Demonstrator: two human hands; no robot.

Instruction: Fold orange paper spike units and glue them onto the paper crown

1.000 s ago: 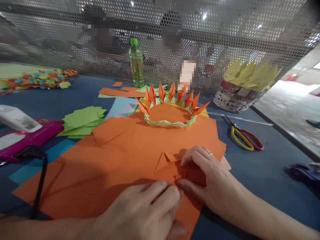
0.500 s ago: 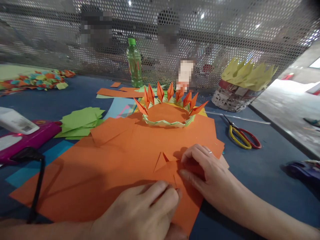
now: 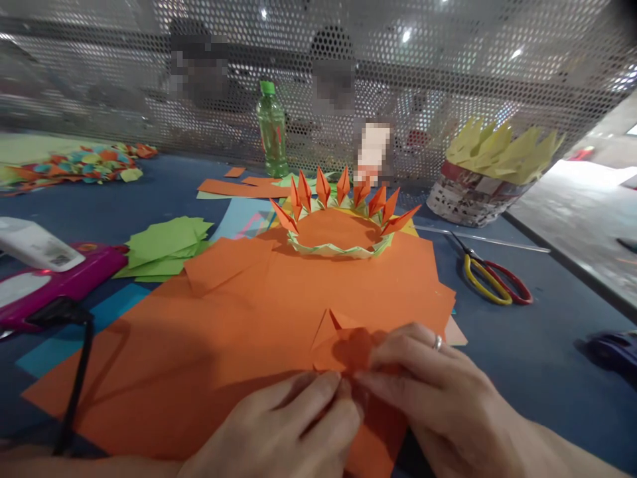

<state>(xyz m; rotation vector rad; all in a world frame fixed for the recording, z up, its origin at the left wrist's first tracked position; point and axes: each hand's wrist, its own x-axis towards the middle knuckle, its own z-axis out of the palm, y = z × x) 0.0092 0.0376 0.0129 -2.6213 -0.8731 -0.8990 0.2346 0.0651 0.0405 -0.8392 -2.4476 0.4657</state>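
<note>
A small piece of folded orange paper (image 3: 343, 342) lies on large orange sheets (image 3: 233, 318), its peaked flap pointing away from me. My left hand (image 3: 293, 418) bends its fingers onto the near edge of the folded paper. From the right, my right hand (image 3: 438, 385), a ring on one finger, pinches the paper's right side with thumb and forefinger. Both sets of fingertips almost meet, hiding the near edge. Beyond them sits a paper crown (image 3: 338, 249), a pale green zigzag band with several orange folded points standing along its far side.
Scissors (image 3: 492, 275) and a dark blue object (image 3: 614, 355) lie to the right. A newspaper-covered pot (image 3: 465, 192) with yellow paper points and a green bottle (image 3: 273, 133) stand behind. At left are green paper sheets (image 3: 162, 245) and a magenta device (image 3: 74, 282) with a black cord.
My right hand has moved nearer to me and slightly right, its fingertips closing on the folded paper beside my left fingers. The whole view has shifted slightly.
</note>
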